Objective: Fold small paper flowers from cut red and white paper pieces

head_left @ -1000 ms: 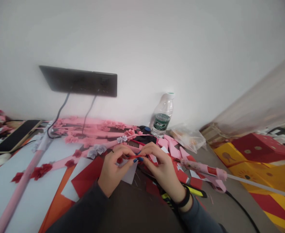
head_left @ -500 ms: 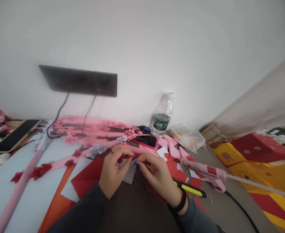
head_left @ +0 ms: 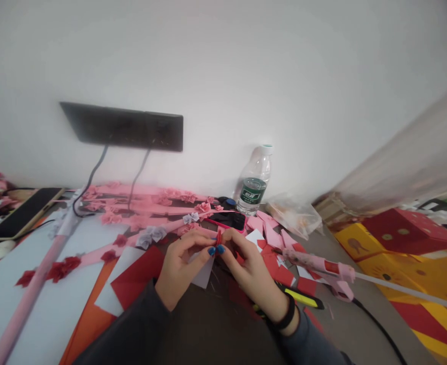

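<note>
My left hand (head_left: 185,261) and my right hand (head_left: 248,266) meet at the middle of the table, thumbs side by side. Between their fingertips they pinch a small folded piece of red paper (head_left: 219,237), mostly covered by the fingers. Behind the hands lies a phone in a pink case (head_left: 229,220). To the left of my left hand are red and white paper sheets (head_left: 140,276). Beside my right wrist rests a yellow and black utility knife (head_left: 303,298), with red paper scraps (head_left: 280,271) around it.
A pink glue gun (head_left: 322,266) with a black cord lies at the right. Behind stands a water bottle (head_left: 254,182) by a plastic bag (head_left: 297,215). Pink paper-covered sticks with paper flowers (head_left: 64,268) spread left. Yellow and red boxes (head_left: 409,230) stand far right.
The fingertips have come closer together. The red paper, which lay sideways between the hands, is now upright and gathered between both thumbs and fingers.
</note>
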`<state>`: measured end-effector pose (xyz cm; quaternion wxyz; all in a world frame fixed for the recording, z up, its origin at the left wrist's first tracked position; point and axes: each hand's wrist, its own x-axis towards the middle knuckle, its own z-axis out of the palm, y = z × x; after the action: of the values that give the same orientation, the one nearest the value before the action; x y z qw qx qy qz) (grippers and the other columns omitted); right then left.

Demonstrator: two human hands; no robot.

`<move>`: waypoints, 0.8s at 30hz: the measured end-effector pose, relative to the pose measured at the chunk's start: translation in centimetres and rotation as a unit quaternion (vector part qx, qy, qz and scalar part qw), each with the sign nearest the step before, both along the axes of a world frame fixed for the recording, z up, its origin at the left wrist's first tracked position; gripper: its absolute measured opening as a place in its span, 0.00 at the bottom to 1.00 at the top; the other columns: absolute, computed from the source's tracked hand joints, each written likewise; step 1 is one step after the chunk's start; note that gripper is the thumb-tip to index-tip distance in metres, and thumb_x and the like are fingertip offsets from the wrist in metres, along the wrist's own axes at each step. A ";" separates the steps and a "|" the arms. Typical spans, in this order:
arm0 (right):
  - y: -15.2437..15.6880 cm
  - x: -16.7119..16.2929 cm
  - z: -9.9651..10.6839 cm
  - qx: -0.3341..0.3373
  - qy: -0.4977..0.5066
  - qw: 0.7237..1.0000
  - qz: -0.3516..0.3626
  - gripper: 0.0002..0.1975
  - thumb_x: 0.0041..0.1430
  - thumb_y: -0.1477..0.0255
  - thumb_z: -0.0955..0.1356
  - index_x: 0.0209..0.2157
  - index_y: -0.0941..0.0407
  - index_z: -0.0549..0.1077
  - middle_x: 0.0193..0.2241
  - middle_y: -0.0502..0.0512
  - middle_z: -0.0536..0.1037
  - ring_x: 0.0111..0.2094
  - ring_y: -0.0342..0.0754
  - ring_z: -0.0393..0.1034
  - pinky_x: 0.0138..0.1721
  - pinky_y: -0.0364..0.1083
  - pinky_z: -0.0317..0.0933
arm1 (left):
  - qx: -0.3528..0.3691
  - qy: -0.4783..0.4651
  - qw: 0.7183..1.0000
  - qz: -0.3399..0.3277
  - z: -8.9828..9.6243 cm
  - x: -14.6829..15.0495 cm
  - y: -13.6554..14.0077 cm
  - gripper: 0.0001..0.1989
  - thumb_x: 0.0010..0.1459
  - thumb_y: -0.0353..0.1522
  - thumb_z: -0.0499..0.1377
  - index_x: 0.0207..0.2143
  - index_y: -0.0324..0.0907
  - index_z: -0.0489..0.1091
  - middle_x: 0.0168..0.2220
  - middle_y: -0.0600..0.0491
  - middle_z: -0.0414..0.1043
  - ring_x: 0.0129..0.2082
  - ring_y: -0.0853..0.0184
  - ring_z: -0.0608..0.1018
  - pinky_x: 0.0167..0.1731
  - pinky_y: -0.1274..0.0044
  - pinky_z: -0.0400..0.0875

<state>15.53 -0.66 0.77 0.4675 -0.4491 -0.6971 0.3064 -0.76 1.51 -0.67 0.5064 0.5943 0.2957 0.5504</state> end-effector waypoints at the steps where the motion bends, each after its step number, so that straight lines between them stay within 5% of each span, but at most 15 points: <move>1: 0.0 0.0 0.0 -0.003 -0.003 1.000 0.004 0.07 0.67 0.71 0.63 0.32 0.54 0.64 0.25 0.46 0.63 0.24 0.42 0.58 0.25 0.41 0.53 | -0.007 -0.002 1.000 0.002 0.0 0.0 0.0 0.03 0.57 0.29 0.64 0.34 0.42 0.79 0.36 0.50 0.78 0.39 0.66 0.80 0.39 0.78 0.78; 10: -0.1 0.4 0.2 0.050 -0.113 0.992 0.010 0.06 0.65 0.77 0.61 0.33 0.53 0.63 0.29 0.50 0.66 0.29 0.46 0.60 0.30 0.43 0.55 | -0.063 0.018 0.997 0.040 0.2 0.1 0.1 0.02 0.51 0.29 0.66 0.29 0.40 0.77 0.31 0.51 0.79 0.33 0.65 0.82 0.36 0.76 0.80; 17: -0.2 0.4 0.0 0.048 -0.121 0.992 0.007 0.07 0.63 0.80 0.60 0.38 0.54 0.64 0.32 0.51 0.70 0.32 0.46 0.64 0.33 0.43 0.58 | -0.050 0.058 0.995 0.064 0.4 0.1 -0.3 0.06 0.54 0.30 0.63 0.37 0.41 0.75 0.36 0.50 0.81 0.37 0.66 0.83 0.39 0.78 0.79; 24: -0.1 0.2 -0.4 0.066 -0.168 0.982 -0.049 0.07 0.60 0.80 0.61 0.35 0.54 0.66 0.28 0.51 0.72 0.28 0.47 0.67 0.30 0.43 0.60 | 0.088 0.177 0.975 0.100 0.2 0.0 -0.6 0.15 0.58 0.23 0.56 0.45 0.44 0.72 0.37 0.53 0.79 0.36 0.69 0.81 0.37 0.80 0.78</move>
<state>15.76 -0.81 0.42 0.3867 -0.4962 -0.7613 0.1570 -0.80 0.90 -0.48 0.3343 0.6917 0.3891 0.5083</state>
